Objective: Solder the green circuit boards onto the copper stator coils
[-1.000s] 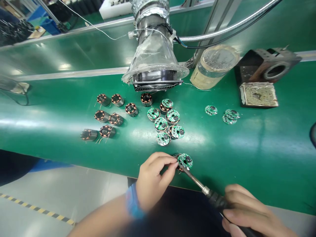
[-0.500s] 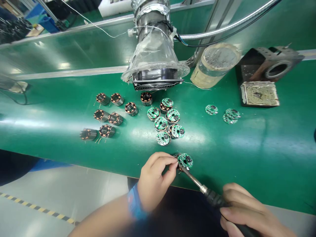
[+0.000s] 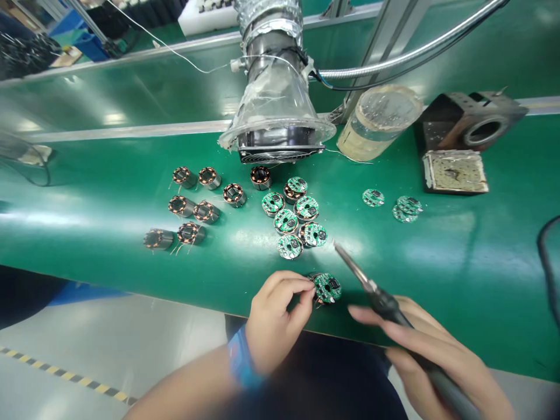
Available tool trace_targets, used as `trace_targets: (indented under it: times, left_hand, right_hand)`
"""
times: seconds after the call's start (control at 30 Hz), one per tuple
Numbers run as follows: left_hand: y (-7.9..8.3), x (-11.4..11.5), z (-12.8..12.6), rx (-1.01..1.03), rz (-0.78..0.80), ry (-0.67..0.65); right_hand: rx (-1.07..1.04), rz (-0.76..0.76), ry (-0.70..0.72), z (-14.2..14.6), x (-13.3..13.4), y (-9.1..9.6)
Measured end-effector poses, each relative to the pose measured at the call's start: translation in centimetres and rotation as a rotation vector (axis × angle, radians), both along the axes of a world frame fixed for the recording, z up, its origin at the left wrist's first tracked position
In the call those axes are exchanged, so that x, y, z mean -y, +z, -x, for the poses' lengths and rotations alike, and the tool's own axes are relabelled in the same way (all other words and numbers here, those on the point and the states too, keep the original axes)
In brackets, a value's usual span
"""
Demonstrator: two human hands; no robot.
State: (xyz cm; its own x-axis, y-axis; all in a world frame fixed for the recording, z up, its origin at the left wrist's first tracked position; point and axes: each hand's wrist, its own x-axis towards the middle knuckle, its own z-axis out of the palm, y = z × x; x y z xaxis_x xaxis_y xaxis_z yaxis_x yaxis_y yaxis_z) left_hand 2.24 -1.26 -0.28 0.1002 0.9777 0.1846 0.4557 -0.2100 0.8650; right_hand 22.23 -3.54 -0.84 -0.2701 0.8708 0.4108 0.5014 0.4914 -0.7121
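Note:
My left hand (image 3: 275, 315) pinches a small motor coil topped with a round green circuit board (image 3: 327, 287) at the near edge of the green belt (image 3: 459, 262). My right hand (image 3: 433, 356) grips a soldering iron (image 3: 371, 289); its tip is lifted above and to the right of that board, not touching it. Several more boards sitting on coils (image 3: 294, 224) cluster just beyond. Several bare copper-wound coils (image 3: 192, 207) lie to the left.
A fume extractor hood with a fan (image 3: 277, 125) stands at the back centre. Right of it are a clear plastic jar (image 3: 378, 122), an iron stand with a sponge (image 3: 457, 172), and three loose boards (image 3: 394, 204). A black cable (image 3: 546, 262) curves at the right edge.
The soldering iron tip has lifted off the held board and swung up and to the right. My left hand stays pinched on the board assembly.

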Motion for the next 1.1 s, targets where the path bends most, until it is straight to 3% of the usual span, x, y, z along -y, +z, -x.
trace_targets:
  times: [0.13, 0.33, 0.47, 0.6, 0.73, 0.87, 0.97, 1.07, 1.1]
  left_hand:
    - [0.0, 0.3, 0.1, 0.006, 0.000, 0.012]
    - [-0.8, 1.3, 0.4, -0.017, -0.091, -0.054]
    - [-0.9, 1.0, 0.0, 0.009, -0.150, -0.031]
    - [0.1, -0.2, -0.7, 0.064, 0.065, -0.019]
    - [0.8, -0.9, -0.9, 0.136, 0.309, -0.032]
    - [1.5, -0.4, 0.8, 0.251, 0.436, -0.144]
    - [2.6, -1.1, 3.6, 0.114, 0.307, -0.152]
    - [3.4, -4.3, 6.8, -0.413, -0.141, 0.104]
    - [3.4, -5.8, 7.6, -0.590, -0.201, 0.182]
  right_hand:
    - [0.177, -0.093, 0.114, 2.3, -2.3, -0.5]
    - [0.037, -0.074, -0.145, 3.6, -0.9, -0.9]
    - [-0.082, -0.011, -0.217, 4.0, -0.3, -0.8]
    - [-0.115, -0.002, -0.262, 4.2, -0.4, -1.1]
    - [0.017, -0.081, -0.263, 4.4, -0.3, -1.5]
    - [0.099, -0.140, -0.198, 4.6, -0.1, -2.0]
    - [0.130, -0.166, -0.213, 5.0, -0.4, -2.1]
    - [0.115, -0.137, -0.295, 6.3, -1.5, -2.3]
    - [0.093, -0.120, -0.324, 6.8, -2.0, -2.4]
